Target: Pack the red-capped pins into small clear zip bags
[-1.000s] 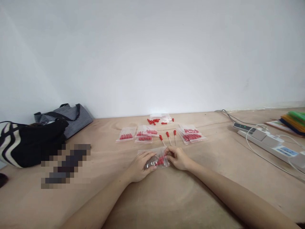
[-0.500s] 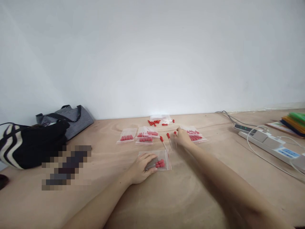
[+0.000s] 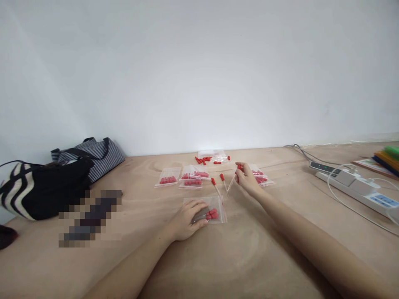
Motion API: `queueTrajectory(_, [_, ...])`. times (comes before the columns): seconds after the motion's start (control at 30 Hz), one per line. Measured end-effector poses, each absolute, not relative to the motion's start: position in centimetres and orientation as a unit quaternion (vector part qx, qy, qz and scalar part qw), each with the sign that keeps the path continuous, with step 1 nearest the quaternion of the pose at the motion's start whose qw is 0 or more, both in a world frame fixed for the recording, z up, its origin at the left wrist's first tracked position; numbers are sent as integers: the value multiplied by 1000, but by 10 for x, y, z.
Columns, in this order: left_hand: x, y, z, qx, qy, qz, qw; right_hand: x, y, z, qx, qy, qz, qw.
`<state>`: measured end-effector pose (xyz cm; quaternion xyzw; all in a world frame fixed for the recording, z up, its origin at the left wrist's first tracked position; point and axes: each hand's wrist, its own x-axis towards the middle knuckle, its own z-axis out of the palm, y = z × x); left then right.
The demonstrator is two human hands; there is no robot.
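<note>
My left hand (image 3: 188,218) rests with fingers apart on a clear zip bag (image 3: 222,212) that holds red-bulbed droppers. Farther to the right, my right hand (image 3: 246,176) pinches a dropper (image 3: 232,182) by its red bulb, its thin clear tip pointing down and to the left. Two loose droppers lie between my hands, one with its bulb (image 3: 213,181) nearer the left, the other (image 3: 222,177) nearer the right. Filled bags lie beyond: one at the left (image 3: 168,178), a small stack (image 3: 191,182) in the middle, and more (image 3: 263,181) partly behind my right hand.
Several loose red droppers (image 3: 204,160) lie near the wall beside a clear bag (image 3: 212,153). Black and striped bags (image 3: 99,155) stand at the left, near a pixelated dark item (image 3: 93,216). A white power strip (image 3: 358,187) with cables and coloured packs (image 3: 386,160) are at the right.
My right hand has lifted a dropper off the table and turned slightly, its fingers now on the bulb. My left hand stays on the bag. The view has shifted slightly.
</note>
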<state>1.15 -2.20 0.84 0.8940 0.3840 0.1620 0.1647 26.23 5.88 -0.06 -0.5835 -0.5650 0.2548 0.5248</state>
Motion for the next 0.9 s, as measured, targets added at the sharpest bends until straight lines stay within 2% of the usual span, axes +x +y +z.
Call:
queueTrajectory(0.07, [12,-22,9,894,384,162,167,265,37,-5,-524,-522,307,599])
queueTrajectory(0.17, [12,-21,9,892,385,167,166,258,12,-15,-495,-462,351,647])
queueTrajectory(0.4, [12,-22,10,884,392,176,184,229,-5,-22,-463,-403,431,661])
queueTrajectory(0.47, [12,-23,10,881,396,177,191,223,-10,-21,-468,-414,453,636])
queueTrajectory(0.67, [12,-22,10,883,392,181,184,215,-15,-24,-495,-534,492,478])
queueTrajectory(0.9, [12,-20,7,894,382,167,163,217,-1,-26,-465,-701,401,363])
